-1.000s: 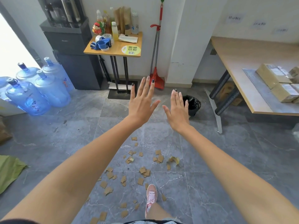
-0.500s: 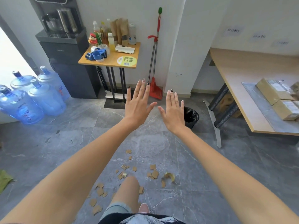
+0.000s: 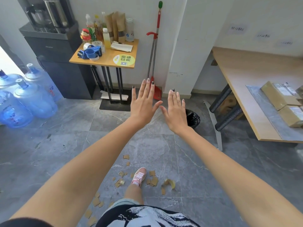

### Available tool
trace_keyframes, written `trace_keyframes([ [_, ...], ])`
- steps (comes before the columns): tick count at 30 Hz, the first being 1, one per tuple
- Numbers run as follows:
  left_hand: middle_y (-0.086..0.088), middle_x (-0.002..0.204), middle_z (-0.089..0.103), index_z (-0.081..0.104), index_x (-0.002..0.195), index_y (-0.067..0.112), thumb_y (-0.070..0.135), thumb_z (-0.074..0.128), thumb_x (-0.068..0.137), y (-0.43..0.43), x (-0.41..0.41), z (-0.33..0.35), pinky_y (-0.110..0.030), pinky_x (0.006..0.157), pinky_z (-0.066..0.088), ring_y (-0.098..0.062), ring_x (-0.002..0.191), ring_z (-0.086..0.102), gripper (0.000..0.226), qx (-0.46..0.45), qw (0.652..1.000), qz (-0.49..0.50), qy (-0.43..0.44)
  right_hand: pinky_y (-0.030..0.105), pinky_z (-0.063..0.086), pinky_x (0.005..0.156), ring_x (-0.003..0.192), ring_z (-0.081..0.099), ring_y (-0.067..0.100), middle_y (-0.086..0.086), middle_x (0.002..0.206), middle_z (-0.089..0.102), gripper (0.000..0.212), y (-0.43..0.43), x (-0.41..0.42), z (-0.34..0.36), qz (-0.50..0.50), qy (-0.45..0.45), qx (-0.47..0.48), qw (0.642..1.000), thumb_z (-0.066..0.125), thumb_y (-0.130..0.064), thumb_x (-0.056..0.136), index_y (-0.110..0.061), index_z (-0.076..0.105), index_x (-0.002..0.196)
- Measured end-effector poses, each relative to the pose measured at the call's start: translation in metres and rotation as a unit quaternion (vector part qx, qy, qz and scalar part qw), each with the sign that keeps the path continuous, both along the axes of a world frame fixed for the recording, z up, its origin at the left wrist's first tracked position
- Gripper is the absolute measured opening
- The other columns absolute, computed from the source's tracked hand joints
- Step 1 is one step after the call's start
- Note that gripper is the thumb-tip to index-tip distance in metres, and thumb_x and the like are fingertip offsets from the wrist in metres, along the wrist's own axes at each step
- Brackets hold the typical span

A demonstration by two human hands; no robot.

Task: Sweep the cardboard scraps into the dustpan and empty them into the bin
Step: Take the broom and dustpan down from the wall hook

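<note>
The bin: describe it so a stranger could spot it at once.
Start at the white pillar in the middle of the far wall, with the long wooden table to its right. On the grey floor between the pillar's foot and the table's black legs stands the bin, partly hidden behind the right hand. Its crinkled black liner marks it out from everything nearby.

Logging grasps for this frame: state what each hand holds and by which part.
Nothing is held. The left hand and right hand are both open and empty, fingers spread; the broom and dustpan lean untouched against the wall.
</note>
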State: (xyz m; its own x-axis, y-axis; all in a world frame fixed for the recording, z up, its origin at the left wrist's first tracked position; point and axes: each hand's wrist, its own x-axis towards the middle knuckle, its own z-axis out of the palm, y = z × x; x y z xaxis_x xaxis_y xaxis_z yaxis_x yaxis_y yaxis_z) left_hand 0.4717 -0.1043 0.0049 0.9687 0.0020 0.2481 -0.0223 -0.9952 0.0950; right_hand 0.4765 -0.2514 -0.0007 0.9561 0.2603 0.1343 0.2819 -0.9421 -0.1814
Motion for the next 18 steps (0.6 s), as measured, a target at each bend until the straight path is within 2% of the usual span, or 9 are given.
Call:
trace_keyframes([
  [18, -0.005, 0.164, -0.005, 0.005, 0.156, 0.015, 0.062, 0.018, 0.097, 0.072, 0.201, -0.004, -0.05, 0.12, -0.001, -0.018, 0.15, -0.01, 0.077, -0.024, 0.999, -0.02, 0.016, 0.038, 0.001, 0.122, 0.149, -0.007, 0.018, 0.003, 0.161, 0.0, 0.07, 0.059, 0.198, 0.005, -0.038, 0.024, 0.031, 0.998, 0.023, -0.048, 0.1, -0.01, -0.001, 0.154],
])
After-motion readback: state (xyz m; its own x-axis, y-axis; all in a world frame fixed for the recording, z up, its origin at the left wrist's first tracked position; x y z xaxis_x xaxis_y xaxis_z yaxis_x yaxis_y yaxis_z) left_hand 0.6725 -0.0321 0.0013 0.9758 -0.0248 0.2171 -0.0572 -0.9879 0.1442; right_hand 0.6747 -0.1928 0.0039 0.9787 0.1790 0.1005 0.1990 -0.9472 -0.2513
